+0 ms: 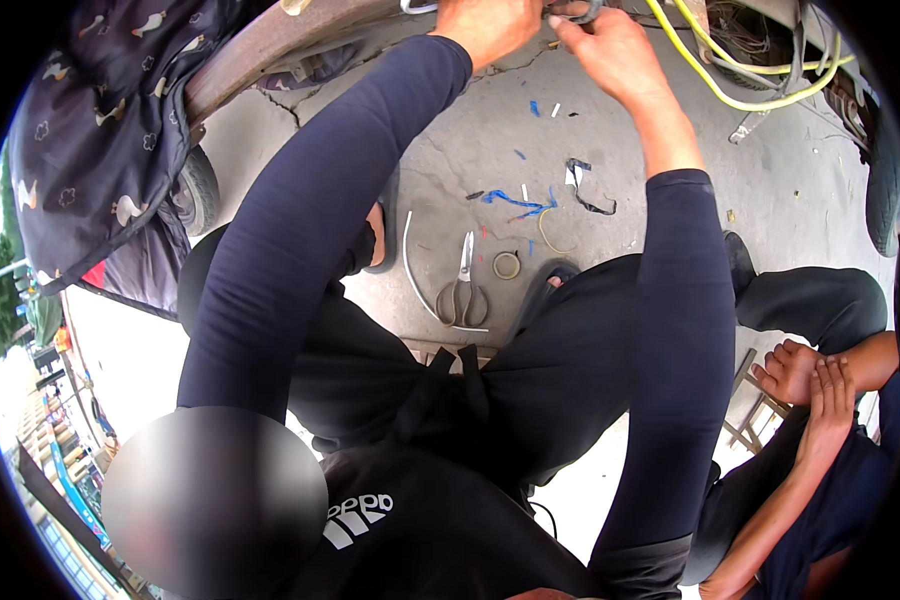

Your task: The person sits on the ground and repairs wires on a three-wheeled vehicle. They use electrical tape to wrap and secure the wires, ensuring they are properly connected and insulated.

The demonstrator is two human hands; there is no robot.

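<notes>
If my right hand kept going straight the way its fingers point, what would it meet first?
Most likely your left hand, just left of the right hand, though depth is unclear in this single view.

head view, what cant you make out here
Left hand: fingertips cut off by head view's top edge.
Grey piece at the right hand: same edge cuts it off.
Right sandal: head view, partly hidden by trouser leg.
Small blue scrap: head view, too small to identify.

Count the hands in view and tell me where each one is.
4: the wearer's left hand and right hand at the top edge, the left partly cut off; another person's curled hand and straighter-fingered hand together at right. Others may be hidden.
</notes>
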